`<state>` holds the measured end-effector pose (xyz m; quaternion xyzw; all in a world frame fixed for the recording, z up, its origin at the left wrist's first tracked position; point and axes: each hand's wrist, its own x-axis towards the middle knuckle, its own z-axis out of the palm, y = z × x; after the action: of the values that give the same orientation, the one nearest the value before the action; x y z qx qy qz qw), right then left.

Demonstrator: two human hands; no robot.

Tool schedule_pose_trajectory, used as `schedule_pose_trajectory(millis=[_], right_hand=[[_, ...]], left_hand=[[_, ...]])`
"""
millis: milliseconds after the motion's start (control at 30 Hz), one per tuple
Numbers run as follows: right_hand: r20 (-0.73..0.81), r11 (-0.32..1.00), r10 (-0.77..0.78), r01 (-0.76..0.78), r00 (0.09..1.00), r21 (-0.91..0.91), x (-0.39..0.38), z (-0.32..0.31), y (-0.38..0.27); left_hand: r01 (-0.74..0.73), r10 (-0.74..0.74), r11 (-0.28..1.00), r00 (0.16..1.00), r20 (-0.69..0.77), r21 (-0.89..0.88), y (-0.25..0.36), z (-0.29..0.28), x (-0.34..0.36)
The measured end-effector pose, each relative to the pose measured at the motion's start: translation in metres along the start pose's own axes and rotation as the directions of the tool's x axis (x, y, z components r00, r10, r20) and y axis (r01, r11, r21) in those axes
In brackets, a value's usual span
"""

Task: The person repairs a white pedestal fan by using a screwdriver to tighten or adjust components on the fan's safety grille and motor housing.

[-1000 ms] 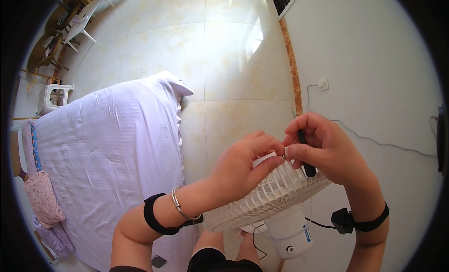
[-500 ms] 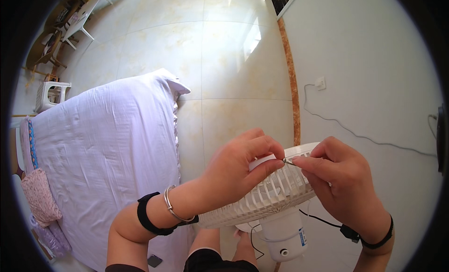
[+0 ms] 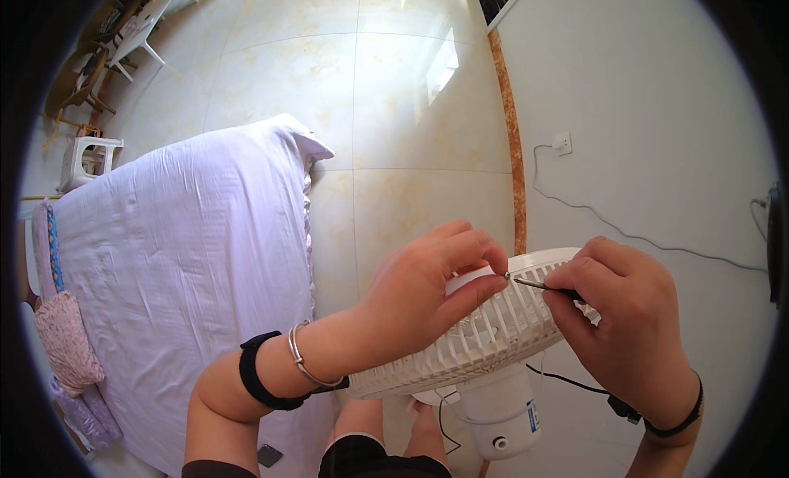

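Observation:
A white fan (image 3: pixel 460 355) with a slatted grille stands in front of me, its white motor housing (image 3: pixel 496 416) turned toward me. Over the grille's upper rim, my left hand (image 3: pixel 431 285) is closed, thumb and forefinger pinching a small metal piece (image 3: pixel 507 276) that looks like a screw. From the other side my right hand (image 3: pixel 620 305) grips a screwdriver (image 3: pixel 532 285), a slim dark shaft whose tip points at the small piece. Tip and piece lie very close; whether they touch I cannot tell. My right fingers hide most of the handle.
A bed with a pale lilac sheet (image 3: pixel 181 256) fills the left side, a phone (image 3: pixel 269 455) at its near edge. On the right wall, a grey cord (image 3: pixel 608 219) runs from a socket (image 3: pixel 562 143). Far left stand a white stool (image 3: pixel 89 161) and a table (image 3: pixel 148 26).
My right hand has drawn back to the right, so more of the screwdriver's shaft shows and its tip is apart from my left fingertips. My left hand has barely shifted.

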<state>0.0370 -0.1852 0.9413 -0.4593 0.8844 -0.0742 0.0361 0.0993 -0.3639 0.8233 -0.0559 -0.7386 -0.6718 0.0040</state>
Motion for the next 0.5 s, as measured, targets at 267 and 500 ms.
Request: schedule_pose_trajectory(millis=[267, 500], right_hand=[[0.032, 1.000, -0.013, 0.013, 0.999, -0.024, 0.001, -0.004, -0.010], [0.072, 0.994, -0.031, 0.039, 0.997, -0.106, 0.003, -0.005, -0.012]], left_hand=[[0.003, -0.003, 0.999, 1.000, -0.005, -0.032, 0.003, 0.002, -0.008], [0.011, -0.011, 1.000, 1.000, -0.017, -0.012, 0.005, -0.001, -0.009]])
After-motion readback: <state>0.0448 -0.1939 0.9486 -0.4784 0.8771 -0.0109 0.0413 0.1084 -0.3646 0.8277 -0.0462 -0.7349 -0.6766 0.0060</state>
